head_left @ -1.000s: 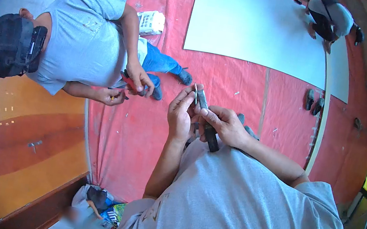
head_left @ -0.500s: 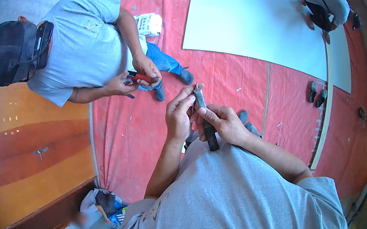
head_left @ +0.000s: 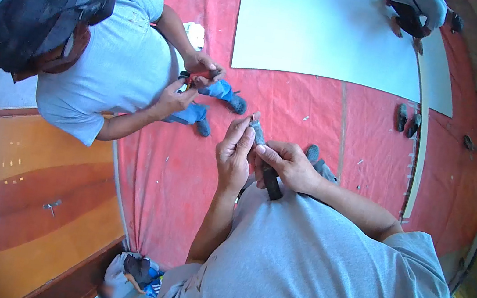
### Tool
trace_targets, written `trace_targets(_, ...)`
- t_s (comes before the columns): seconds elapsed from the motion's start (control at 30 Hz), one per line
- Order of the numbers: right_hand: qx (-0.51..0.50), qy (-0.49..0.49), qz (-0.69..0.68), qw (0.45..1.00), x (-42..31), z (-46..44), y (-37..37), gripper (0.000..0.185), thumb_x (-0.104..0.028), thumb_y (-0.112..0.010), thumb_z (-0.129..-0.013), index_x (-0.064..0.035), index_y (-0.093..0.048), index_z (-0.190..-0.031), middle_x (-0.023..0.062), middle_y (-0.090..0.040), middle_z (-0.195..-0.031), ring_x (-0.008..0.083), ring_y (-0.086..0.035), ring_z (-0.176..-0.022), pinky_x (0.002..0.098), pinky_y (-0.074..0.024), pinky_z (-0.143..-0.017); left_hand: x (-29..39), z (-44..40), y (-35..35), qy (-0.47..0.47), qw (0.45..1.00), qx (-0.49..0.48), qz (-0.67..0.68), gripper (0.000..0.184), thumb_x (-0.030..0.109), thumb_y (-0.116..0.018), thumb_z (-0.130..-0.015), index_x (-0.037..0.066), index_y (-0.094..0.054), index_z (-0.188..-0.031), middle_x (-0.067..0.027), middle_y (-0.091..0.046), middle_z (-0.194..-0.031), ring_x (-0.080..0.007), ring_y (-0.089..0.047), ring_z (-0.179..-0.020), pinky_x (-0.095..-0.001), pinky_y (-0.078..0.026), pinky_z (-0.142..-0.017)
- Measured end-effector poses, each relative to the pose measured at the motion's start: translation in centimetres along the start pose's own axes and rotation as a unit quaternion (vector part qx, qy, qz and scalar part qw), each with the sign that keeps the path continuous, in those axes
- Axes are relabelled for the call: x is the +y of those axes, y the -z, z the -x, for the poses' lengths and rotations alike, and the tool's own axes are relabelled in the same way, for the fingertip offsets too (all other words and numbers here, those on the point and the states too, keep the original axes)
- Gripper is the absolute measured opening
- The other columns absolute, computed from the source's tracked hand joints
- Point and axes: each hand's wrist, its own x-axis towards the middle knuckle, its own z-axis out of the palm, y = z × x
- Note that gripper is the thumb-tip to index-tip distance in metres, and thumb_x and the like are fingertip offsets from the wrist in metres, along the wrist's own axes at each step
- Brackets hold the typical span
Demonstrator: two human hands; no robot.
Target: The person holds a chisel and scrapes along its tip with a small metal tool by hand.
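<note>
A dark tool (head_left: 271,183) with a greyish upper end and a black lower end is held in front of my chest, slanting down to the right. My right hand (head_left: 291,166) is closed around its middle, thumb on top. My left hand (head_left: 234,156) has its fingers pressed together at the greyish end, with the thumb beside it; whether it pinches a small piece there is too small to tell. A co-worker (head_left: 123,51) in a black cap stands at the left, holding a small red and black tool (head_left: 194,81) between both hands.
Red sheeting (head_left: 289,101) covers the floor. A large white board (head_left: 330,30) lies at the top, where another person (head_left: 416,12) crouches by a long pale strip (head_left: 418,157). Dark shoes (head_left: 402,118) sit beside it. Orange cabinet doors (head_left: 57,165) stand left; bags (head_left: 137,269) lie below.
The co-worker's hands have come together around the red tool and moved nearer to mine, and the capped head has turned and tilted. My hands keep nearly the same hold on the dark tool.
</note>
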Motion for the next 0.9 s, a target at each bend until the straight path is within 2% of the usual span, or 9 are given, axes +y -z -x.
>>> trace_targets(0.1, -0.009, 0.009, 0.006, 1.0, 0.6, 0.4, -0.2, 0.044, -0.039, -0.051, -0.114, 0.0015, -0.067, -0.108, 0.007, -0.068, -0.085, 0.0162, -0.069, -0.07, 0.033, -0.0579, -0.065, -0.4, 0.6, 0.0, -0.026, 1.0, -0.008, -0.006, 0.032, 0.009, -0.055, -0.111, -0.005, -0.067, -0.137, -0.0068, -0.069, -0.126, -0.011, -0.061, -0.109, -0.027, -0.048, -0.098)
trace_targets(0.2, 0.003, 0.03, 0.036, 0.999, 1.4, 0.6, 0.2, 0.045, -0.039, -0.047, -0.115, 0.0007, -0.064, -0.103, 0.0075, -0.067, -0.081, 0.0167, -0.07, -0.069, 0.0326, -0.0586, -0.065, -0.7, 0.7, -0.5, -0.044, 0.999, -0.016, -0.014, 0.032, 0.011, -0.055, -0.111, -0.004, -0.066, -0.137, -0.0081, -0.069, -0.129, -0.0133, -0.061, -0.115, -0.0293, -0.047, -0.102)
trace_targets(0.43, 0.003, 0.015, 0.014, 1.0, 0.8, 1.0, 3.6, 0.046, -0.041, -0.047, -0.115, -0.0002, -0.063, -0.101, 0.007, -0.067, -0.081, 0.0168, -0.07, -0.071, 0.033, -0.0583, -0.066, -2.2, -0.6, -3.6, -0.007, 1.0, -0.019, -0.002, 0.031, 0.012, -0.057, -0.111, -0.003, -0.068, -0.136, -0.0084, -0.07, -0.129, -0.0132, -0.061, -0.116, -0.0302, -0.048, -0.102)
trace_targets(0.53, 0.014, 0.026, 0.019, 0.999, 1.1, 0.7, 4.6, 0.046, -0.041, -0.048, -0.115, 0.0004, -0.064, -0.102, 0.0067, -0.068, -0.081, 0.0161, -0.07, -0.071, 0.0327, -0.0582, -0.065, -2.6, -1.3, -4.6, -0.011, 1.0, -0.01, 0.015, 0.029, 0.011, -0.059, -0.11, -0.003, -0.07, -0.134, -0.0075, -0.071, -0.125, -0.0127, -0.063, -0.113, -0.0295, -0.049, -0.1)
trace_targets(0.73, 0.03, 0.022, 0.022, 0.999, 0.9, 1.6, 5.1, 0.045, -0.04, -0.048, -0.115, 0.0009, -0.064, -0.103, 0.0063, -0.067, -0.08, 0.0154, -0.069, -0.07, 0.0322, -0.0571, -0.064, -2.6, -1.1, -6.0, -0.012, 0.999, 0.005, -0.036, 0.026, 0.01, -0.061, -0.109, -0.002, -0.073, -0.129, -0.0063, -0.073, -0.119, -0.0123, -0.065, -0.107, -0.0281, -0.051, -0.095)
trace_targets(0.8, 0.033, 0.017, 0.021, 0.999, 0.3, 1.1, 5.5, 0.044, -0.038, -0.048, -0.115, 0.0007, -0.063, -0.102, 0.0064, -0.066, -0.08, 0.0159, -0.067, -0.069, 0.0321, -0.0562, -0.064, -2.6, -2.0, -6.6, -0.049, 0.997, 0.017, -0.054, 0.024, 0.012, -0.063, -0.109, -0.003, -0.075, -0.123, 0.0015, -0.063, -0.097, -0.0077, -0.053, -0.087, -0.0256, -0.046, -0.077)
trace_targets(0.9, 0.05, 0.026, 0.021, 0.998, 0.3, 1.0, 5.8, 0.043, -0.038, -0.048, -0.115, 0.0009, -0.063, -0.103, 0.0061, -0.066, -0.08, 0.0158, -0.067, -0.07, 0.0324, -0.0562, -0.064, -3.7, -2.2, -6.8, -0.037, 0.998, 0.028, -0.04, 0.022, 0.011, -0.064, -0.108, -0.002, -0.076, -0.121, 0.0017, -0.064, -0.095, -0.0078, -0.054, -0.086, -0.0262, -0.046, -0.076)
